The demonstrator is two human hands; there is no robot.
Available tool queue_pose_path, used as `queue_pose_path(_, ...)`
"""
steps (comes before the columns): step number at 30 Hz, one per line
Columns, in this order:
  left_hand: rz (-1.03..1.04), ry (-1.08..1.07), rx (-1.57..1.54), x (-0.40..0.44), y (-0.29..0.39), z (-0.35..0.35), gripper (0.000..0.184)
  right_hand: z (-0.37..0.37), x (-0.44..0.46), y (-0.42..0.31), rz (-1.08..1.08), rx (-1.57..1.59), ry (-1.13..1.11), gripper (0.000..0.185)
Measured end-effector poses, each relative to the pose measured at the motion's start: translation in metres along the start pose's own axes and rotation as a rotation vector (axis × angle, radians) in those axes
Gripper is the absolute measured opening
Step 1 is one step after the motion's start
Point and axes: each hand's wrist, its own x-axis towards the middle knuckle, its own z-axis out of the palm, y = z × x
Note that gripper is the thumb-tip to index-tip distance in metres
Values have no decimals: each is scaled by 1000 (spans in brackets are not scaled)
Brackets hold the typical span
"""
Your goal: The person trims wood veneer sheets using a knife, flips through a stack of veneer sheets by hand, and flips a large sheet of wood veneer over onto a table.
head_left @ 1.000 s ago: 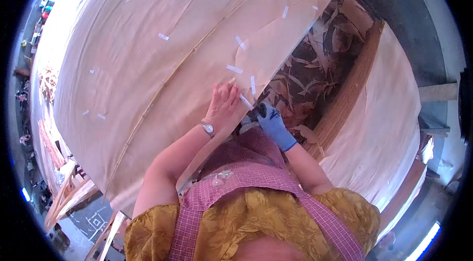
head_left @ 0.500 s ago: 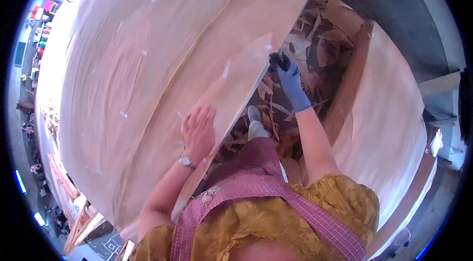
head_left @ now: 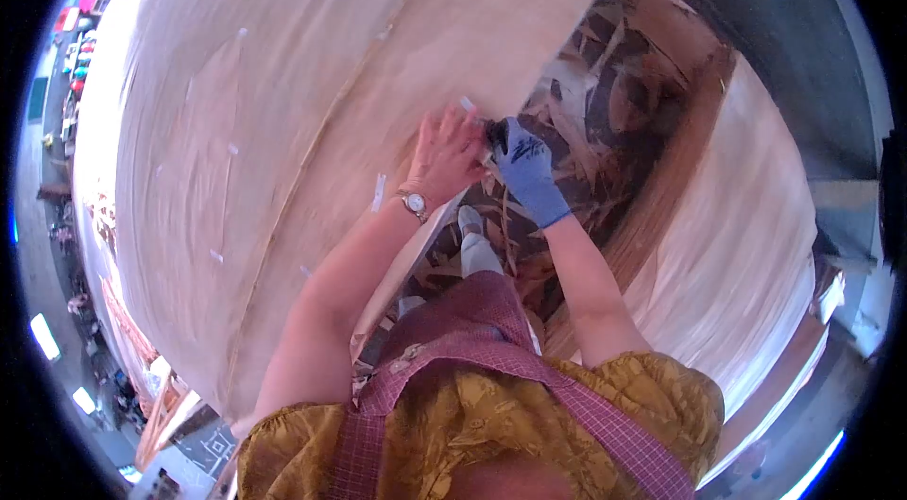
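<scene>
A large pale wood veneer sheet (head_left: 359, 75) with white tape strips lies in front of me. My left hand (head_left: 448, 156), bare with a wristwatch (head_left: 415, 203), lies on the sheet near its right edge, fingers spread. Just right of it, at that edge, my right hand (head_left: 522, 165) wears a blue glove with dark fingertips. Its fingers are closed around something dark that I cannot make out. A short tape strip (head_left: 468, 104) sits just above my left fingers, and a longer strip (head_left: 380, 192) lies left of the watch.
Veneer scraps (head_left: 652, 37) litter the floor in the gap right of the sheet. Beyond the gap stands a second veneer stack (head_left: 746, 207) with a brown layered side (head_left: 675, 169). My foot (head_left: 470, 220) shows below the hands. Shelves with coloured items are at the far left.
My left hand has moved up and right along the sheet. My right hand has come down and left beside it. The camera view has shifted over the sheet.
</scene>
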Motion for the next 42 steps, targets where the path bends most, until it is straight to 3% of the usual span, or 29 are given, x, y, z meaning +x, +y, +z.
queue_pose_path(1, -6, 16, 22, -1, -1, 11, 79, 5, -2, 9, -157, -73, 119, 33)
queue_pose_path(3, -30, 24, 68, -7, -4, 9, 80, -7, -4, 33, -357, -547, 151, 37)
queue_pose_path(5, -57, 112, 55, -9, 4, 15, 79, -15, 6, 50, -152, -333, 314, 36)
queue_pose_path(6, -64, 208, 25, -10, 4, 23, 77, -19, 15, 54, -44, 142, 228, 33)
queue_pose_path(7, -36, 163, -70, -6, -1, 13, 75, -20, 24, 53, 76, 601, 111, 31)
queue_pose_path(9, 41, 81, -290, -4, -12, -12, 71, -31, 35, 25, 188, 780, -40, 22)
queue_pose_path(13, -198, 432, -426, -73, -73, -7, 50, 12, 65, -60, 135, 952, -265, 19)
queue_pose_path(15, -491, 352, -289, -154, -145, -6, 64, 28, 70, -147, 70, 919, -351, 15)
queue_pose_path(17, -890, 404, -109, -229, -213, 13, 72, 57, 85, -218, 6, 881, -523, 25)
queue_pose_path(19, -1080, 630, 27, -291, -258, -2, 73, 108, 94, -282, -108, 921, -612, 29)
queue_pose_path(22, -1040, 378, -21, -336, -281, 11, 74, 160, 99, -374, -167, 824, -727, 26)
queue_pose_path(23, -1041, 412, -45, -337, -281, 7, 72, 180, 105, -394, -192, 762, -752, 28)
queue_pose_path(26, -1035, 486, -99, -340, -271, -3, 69, 232, 109, -454, -278, 527, -659, 37)
queue_pose_path(29, -1009, 536, -159, -342, -271, 1, 69, 233, 111, -466, -442, -228, -428, 46)
queue_pose_path(35, -1025, 485, -248, -353, -273, -3, 74, 195, 54, -435, -209, -291, -244, 49)
queue_pose_path(41, -845, 690, -328, -374, -280, 27, 79, 172, -145, -350, -145, 190, 37, 34)
queue_pose_path(42, -889, 625, -378, -381, -270, 13, 78, 166, -182, -328, -131, 232, 91, 33)
